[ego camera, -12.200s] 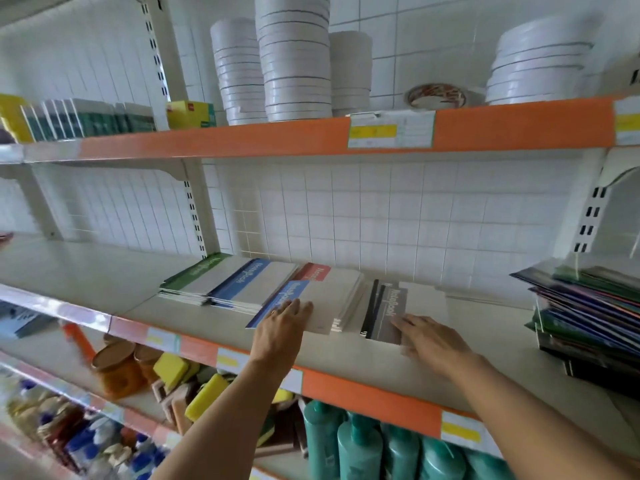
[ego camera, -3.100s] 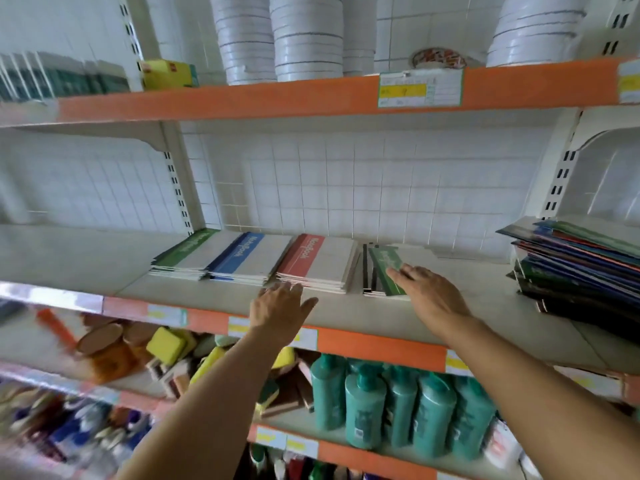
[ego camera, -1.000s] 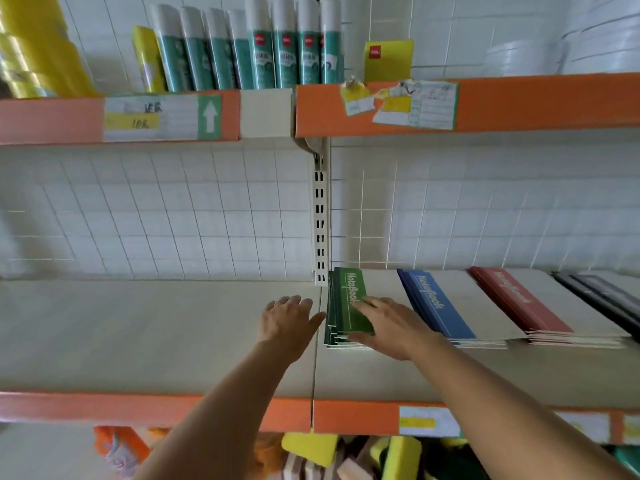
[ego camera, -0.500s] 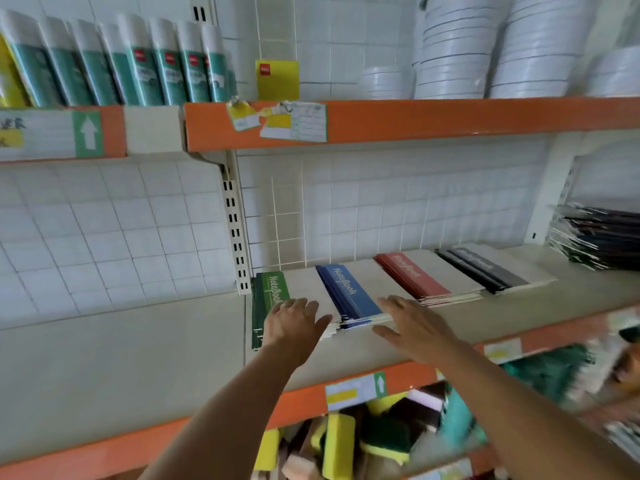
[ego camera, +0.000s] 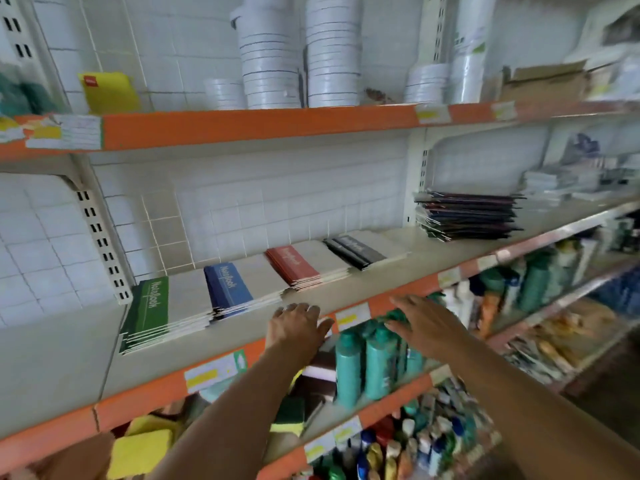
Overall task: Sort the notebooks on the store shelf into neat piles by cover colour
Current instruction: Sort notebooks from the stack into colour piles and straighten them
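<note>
Green pile (ego camera: 162,311), blue pile (ego camera: 239,287), red pile (ego camera: 304,265), black pile (ego camera: 363,249), both hands empty

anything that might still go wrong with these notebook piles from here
The green pile is fanned, its lower copies stepping out toward the shelf's front edge, so a knock could slide some off. The blue pile lies against the green one and looks close to the red pile, so nudging one may skew its neighbour. Both the left hand and right hand hover open near that edge; a careless sweep might catch the piles or the teal bottles below.
</note>
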A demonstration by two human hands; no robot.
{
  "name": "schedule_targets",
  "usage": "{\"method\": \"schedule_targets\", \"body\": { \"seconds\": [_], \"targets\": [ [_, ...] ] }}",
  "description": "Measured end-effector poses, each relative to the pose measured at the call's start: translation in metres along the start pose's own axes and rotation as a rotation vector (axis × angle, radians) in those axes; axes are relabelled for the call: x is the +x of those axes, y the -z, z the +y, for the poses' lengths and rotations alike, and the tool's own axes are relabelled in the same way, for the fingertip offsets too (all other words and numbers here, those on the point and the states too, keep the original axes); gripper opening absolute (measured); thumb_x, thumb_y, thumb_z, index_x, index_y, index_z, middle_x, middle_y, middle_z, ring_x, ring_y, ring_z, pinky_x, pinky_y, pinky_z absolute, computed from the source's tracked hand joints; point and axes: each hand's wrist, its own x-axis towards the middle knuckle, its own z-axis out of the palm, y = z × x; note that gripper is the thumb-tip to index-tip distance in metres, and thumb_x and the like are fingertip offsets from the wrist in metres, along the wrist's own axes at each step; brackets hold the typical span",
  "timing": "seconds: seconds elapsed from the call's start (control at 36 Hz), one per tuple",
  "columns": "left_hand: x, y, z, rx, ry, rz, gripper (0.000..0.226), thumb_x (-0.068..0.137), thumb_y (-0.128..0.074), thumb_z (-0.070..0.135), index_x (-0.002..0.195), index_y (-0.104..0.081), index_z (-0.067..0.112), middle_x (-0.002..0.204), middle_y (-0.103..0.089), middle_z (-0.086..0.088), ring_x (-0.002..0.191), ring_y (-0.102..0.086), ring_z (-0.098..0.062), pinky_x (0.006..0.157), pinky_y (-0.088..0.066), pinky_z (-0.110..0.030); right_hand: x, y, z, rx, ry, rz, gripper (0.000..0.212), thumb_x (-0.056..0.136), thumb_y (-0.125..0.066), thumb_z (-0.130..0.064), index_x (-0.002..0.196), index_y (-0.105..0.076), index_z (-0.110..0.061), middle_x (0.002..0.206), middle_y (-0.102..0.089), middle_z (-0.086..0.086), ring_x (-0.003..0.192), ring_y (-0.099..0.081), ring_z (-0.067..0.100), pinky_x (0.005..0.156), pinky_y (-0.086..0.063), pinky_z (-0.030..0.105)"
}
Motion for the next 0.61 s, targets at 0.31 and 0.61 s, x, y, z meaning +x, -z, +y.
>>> {"method": "schedule_targets", "body": {
  "seconds": [0.31,0.61],
  "targets": [
    [0.012,0.002,0.136,-0.040,-0.117,0.006,0.044,0.098,-0.031,0.052,0.126,-0.052,0.026,0.129,-0.054,0.003,0.125,-0.046,-0.019,0.101,-0.034,-0.034,-0.069,0.019,0.121,-0.036,-0.124,-0.032,0.059,0.098,-0.035,-0.053,0.146,-0.031,-0.020,0.145,-0.041,-0.001,0.127,-0.045,0.019,0.102,-0.040,0.034],
    [0.065,0.003,0.213,-0.061,-0.232,0.006,0.047,0.099,-0.027,0.053,0.129,-0.050,0.024,0.131,-0.053,0.003,0.125,-0.045,-0.018,0.102,-0.034,-0.034,-0.071,0.032,0.206,-0.041,-0.231,0.003,0.051,0.098,-0.038,-0.052,0.141,-0.038,-0.024,0.137,-0.048,-0.004,0.121,-0.050,0.015,0.098,-0.042,0.031]
  ]
}}
